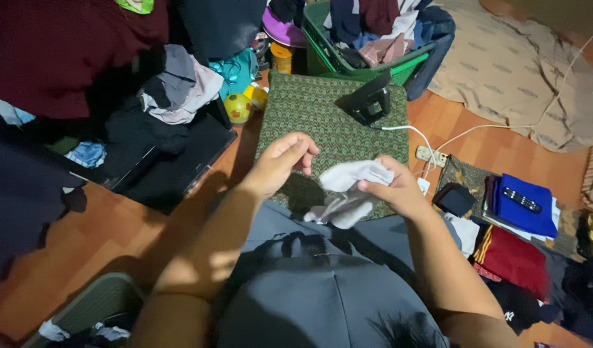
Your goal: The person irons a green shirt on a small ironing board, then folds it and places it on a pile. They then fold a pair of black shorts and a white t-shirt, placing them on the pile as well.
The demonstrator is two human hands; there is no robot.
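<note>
Head view | pale grey sock (351,190) is pinched in right hand (394,192) above the lap, before green cushion (322,116) | left hand (280,164) is released, empty | loose end should be gathered evenly.

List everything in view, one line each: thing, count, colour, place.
small crumpled cloth: one, pale grey-white, held over the lap
patterned square cushion: one, green, on the floor ahead
dark stand: one, black, on the cushion's far right corner
plastic laundry basket: one, green, full of mixed clothes, beyond the cushion
small balls: two, yellow, left of the cushion
white cable: one, running to a white power strip on the right
folded blue cloth: one, with a black remote on it, far right
beige blanket: one, top right
wooden floor: orange-brown
left hand: open, empty, beside the cloth
right hand: pinching the cloth
</note>
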